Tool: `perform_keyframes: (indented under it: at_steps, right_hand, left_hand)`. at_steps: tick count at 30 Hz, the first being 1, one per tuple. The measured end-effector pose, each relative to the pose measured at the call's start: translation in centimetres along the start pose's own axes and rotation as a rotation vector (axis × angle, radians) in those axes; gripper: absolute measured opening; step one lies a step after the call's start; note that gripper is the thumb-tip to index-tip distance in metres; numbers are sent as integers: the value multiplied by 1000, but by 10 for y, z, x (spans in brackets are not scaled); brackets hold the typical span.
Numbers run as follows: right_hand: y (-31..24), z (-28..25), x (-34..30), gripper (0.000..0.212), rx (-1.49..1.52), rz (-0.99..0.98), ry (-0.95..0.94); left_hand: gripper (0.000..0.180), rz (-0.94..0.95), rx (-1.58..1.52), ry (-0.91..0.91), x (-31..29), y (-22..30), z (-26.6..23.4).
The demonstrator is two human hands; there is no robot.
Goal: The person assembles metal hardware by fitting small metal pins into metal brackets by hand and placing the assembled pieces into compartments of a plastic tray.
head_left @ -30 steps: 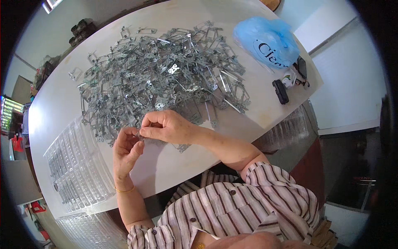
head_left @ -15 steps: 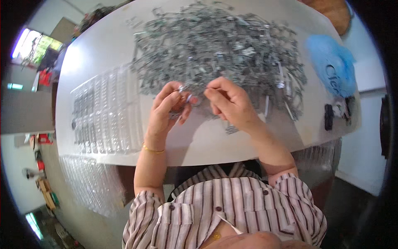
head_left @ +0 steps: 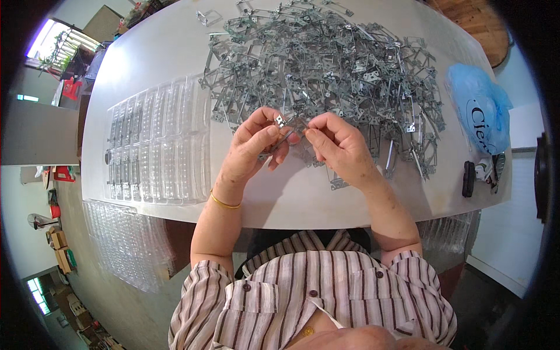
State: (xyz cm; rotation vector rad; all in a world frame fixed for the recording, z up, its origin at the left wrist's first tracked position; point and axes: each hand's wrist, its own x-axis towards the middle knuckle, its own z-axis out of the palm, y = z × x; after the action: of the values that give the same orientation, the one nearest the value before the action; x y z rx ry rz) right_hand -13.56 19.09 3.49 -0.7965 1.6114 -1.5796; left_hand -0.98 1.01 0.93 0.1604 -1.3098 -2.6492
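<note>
Between my two hands, at the near edge of a wide pile of thin grey metal brackets (head_left: 326, 70), is a small stamped metal bracket (head_left: 281, 121). My left hand (head_left: 252, 146) is closed on it with thumb and fingers; a gold bangle circles that wrist. My right hand (head_left: 343, 149) pinches with thumb and forefinger at the bracket's right side, its other fingers curled. The fingers partly hide the held piece, so its full shape does not show. One loose bracket (head_left: 337, 183) lies on the table just below my right hand.
A clear plastic tray (head_left: 192, 105) lies at left, metal pieces in its left columns. More clear trays (head_left: 125, 242) hang below the table's (head_left: 303, 219) near edge. At right sit a blue plastic bag (head_left: 475, 105) and a small black object (head_left: 468, 178).
My right hand has come up to the bracket held in my left hand, and the two hands are closer together. The whole view has shifted slightly.
</note>
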Motion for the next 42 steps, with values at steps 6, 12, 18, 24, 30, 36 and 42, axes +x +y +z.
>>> perform_keyframes:
  at_steps: [6, 12, 18, 24, 30, 36, 42]
  right_hand:
    - [-3, 0, -1, 11, -11, 43, -9]
    - [-7, 0, -2, 19, -25, 67, 7]
    - [-8, -3, -1, 25, 27, 117, -65]
    - [-3, -7, 1, 28, 83, 91, -61]
    - [-11, -10, 0, 25, 407, 238, -231]
    - [-10, -10, 0, 19, 111, 244, -122]
    - [0, -15, 1, 13, 13, -95, 124]
  left_hand:
    - [16, 42, 85, -25, 2, -3, -4]
    - [14, 83, 177, -41, 2, -2, -8]
    - [14, 74, 191, -69, 1, 2, -8]
    - [16, -2, 231, -106, 0, -1, 2]
    - [21, -44, 198, -163, -3, 2, -2]
    - [31, -73, 278, -255, -6, -10, 0]
    - [30, -107, 106, -146, -6, -8, 8]
